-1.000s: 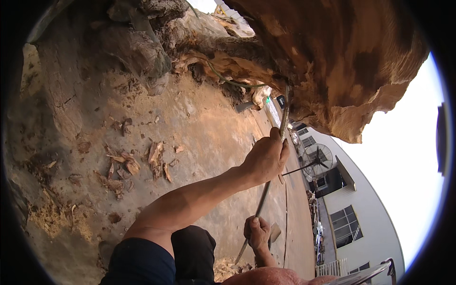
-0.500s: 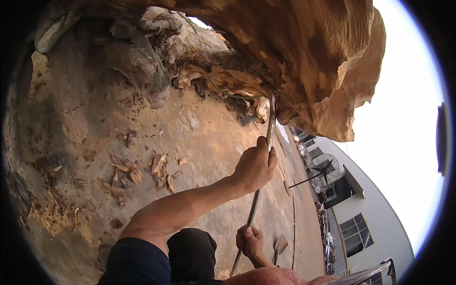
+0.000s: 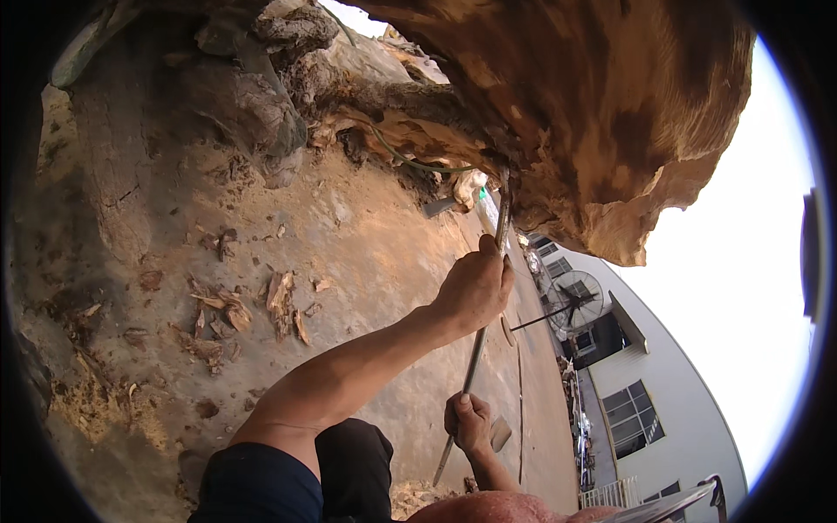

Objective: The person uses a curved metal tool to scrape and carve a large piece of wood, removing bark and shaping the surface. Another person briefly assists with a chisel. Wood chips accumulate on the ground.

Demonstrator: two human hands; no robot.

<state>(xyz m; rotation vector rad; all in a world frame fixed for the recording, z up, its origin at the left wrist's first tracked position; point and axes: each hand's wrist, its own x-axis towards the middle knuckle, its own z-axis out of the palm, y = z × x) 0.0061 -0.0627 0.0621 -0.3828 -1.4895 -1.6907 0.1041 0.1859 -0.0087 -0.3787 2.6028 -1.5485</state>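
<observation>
A long metal bar (image 3: 477, 353) runs up to the underside of a big carved piece of brown wood (image 3: 602, 113) overhead. Around its upper part my left hand (image 3: 475, 292) is wrapped, the arm stretched out. Lower down, my right hand (image 3: 469, 422) grips the same bar, thumb along it. The bar's upper end meets the dark hollow edge of the wood; its exact tip is hidden there. Below my right hand the lower end sticks out free.
Wood chips (image 3: 224, 305) and sawdust lie on the floor (image 3: 366, 253). Gnarled roots (image 3: 384, 100) and a thin green hose (image 3: 410, 162) are at the back. A large round fan (image 3: 575, 301) stands before a pale building (image 3: 671, 366). A flat blade (image 3: 500, 434) shows behind my right hand.
My right hand and the lower part of the bar have moved up slightly and to the right. My left hand keeps its grip, a little lower. The whole view has shifted somewhat.
</observation>
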